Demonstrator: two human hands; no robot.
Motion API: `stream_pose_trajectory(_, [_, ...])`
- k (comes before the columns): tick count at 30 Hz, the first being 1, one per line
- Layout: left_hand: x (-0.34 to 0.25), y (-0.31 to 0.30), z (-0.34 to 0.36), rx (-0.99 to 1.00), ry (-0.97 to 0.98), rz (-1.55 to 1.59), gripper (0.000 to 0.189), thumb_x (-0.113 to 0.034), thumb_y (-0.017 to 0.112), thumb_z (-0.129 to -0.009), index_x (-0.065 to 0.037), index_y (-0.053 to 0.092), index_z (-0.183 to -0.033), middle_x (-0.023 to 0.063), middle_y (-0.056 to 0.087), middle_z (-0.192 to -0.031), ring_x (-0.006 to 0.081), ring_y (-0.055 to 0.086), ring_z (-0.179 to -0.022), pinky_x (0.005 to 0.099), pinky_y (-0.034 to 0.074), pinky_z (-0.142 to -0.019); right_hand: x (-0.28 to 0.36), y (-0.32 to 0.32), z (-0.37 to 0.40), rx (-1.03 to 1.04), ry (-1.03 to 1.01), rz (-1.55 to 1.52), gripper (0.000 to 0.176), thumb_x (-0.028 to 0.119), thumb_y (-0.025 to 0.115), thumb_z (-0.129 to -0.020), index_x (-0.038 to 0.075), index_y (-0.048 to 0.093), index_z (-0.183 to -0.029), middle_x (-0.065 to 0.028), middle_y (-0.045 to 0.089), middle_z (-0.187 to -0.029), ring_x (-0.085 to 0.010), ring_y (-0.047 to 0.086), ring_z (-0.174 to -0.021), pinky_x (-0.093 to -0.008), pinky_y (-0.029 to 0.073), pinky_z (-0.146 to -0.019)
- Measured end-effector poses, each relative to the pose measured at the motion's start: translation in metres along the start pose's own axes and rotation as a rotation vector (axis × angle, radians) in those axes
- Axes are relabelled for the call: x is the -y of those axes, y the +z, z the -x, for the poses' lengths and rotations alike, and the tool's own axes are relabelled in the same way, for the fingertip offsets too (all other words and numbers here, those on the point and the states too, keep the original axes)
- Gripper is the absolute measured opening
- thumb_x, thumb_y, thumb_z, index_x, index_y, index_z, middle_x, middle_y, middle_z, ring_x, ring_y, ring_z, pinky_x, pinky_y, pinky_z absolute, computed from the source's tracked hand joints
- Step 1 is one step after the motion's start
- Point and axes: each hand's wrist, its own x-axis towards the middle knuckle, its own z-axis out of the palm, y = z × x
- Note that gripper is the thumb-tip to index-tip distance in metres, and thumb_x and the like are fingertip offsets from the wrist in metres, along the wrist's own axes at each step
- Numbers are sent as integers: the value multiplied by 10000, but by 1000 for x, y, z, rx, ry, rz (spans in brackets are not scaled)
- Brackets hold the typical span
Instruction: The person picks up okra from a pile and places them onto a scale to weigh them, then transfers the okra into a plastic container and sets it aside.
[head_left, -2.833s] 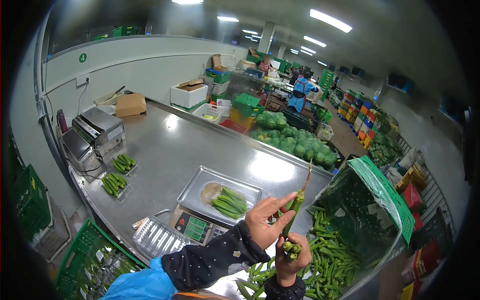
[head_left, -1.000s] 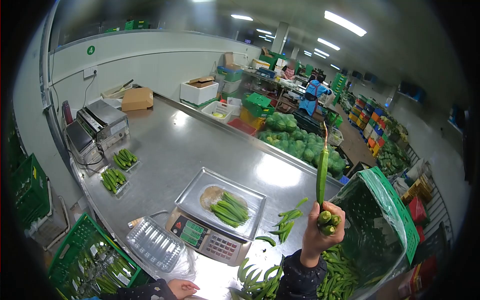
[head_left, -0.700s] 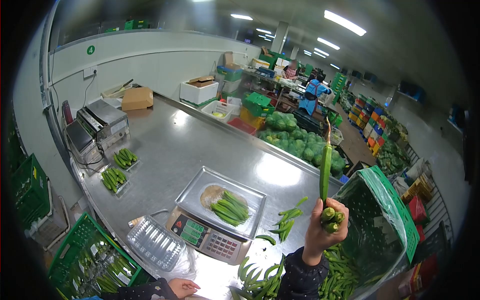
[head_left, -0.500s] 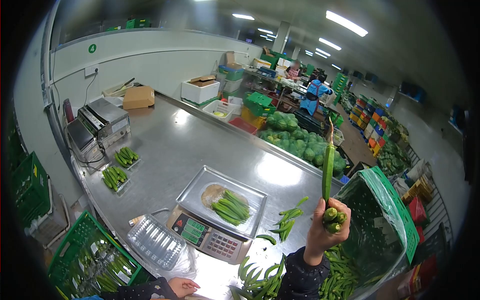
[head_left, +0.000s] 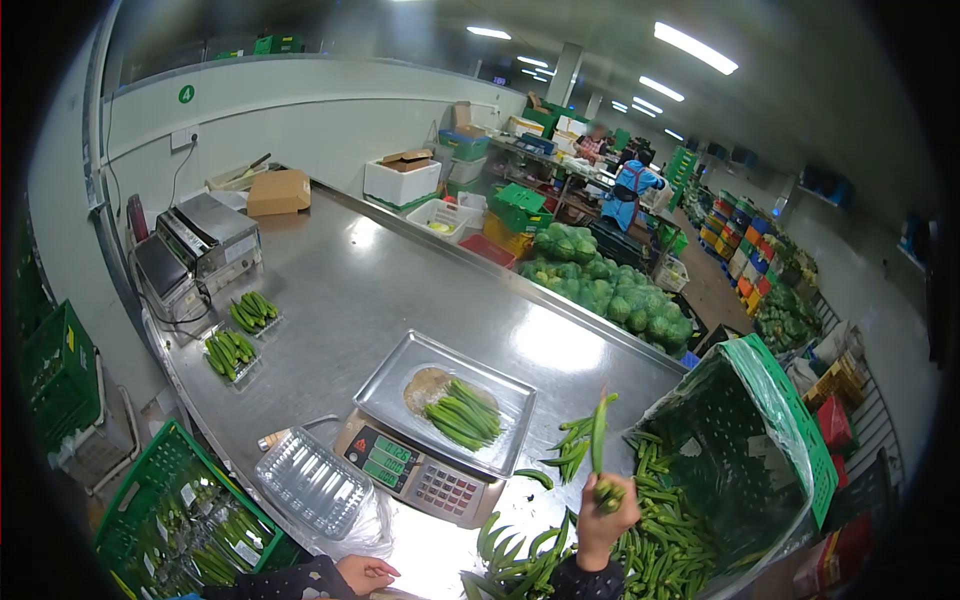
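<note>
Several okra pods are gripped in my right hand, one pod pointing up past the fingers. Under and beside it lie loose okra at the mouth of a lined green crate. A bunch of okra rests on the tray of the scale. My left hand lies near the table's front edge with its fingers loosely together, nearest to clear plastic trays; whether it holds anything is unclear.
Two filled okra packs sit at the left, near a metal sealing machine. A green crate of packed okra stands front left. Beyond the metal table are net bags of round green vegetables and two people.
My right hand has moved down and to the left with the okra in it, uncovering more loose pods. My left hand has hardly moved.
</note>
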Motion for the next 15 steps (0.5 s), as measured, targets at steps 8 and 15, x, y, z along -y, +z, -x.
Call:
stream_pose_trajectory(8, [-20,5,7,12,-43,-18,225,-75,613,-775,-26,631,-994,56,634,-773,111,587,-685,252,501,-623,-56,-34,150,559,74,102,179,48,656,-697,55,571,-855,-120,592,-726,-299,570,-661,-368,452,-597])
stream_pose_trajectory(15, [-22,5,-13,110,70,-275,271,-262,655,-804,-124,657,-1037,-7,639,-750,56,564,-667,187,449,-650,-40,-48,185,625,284,20,187,113,679,-706,55,571,-848,-165,582,-742,-353,561,-689,-401,446,-611])
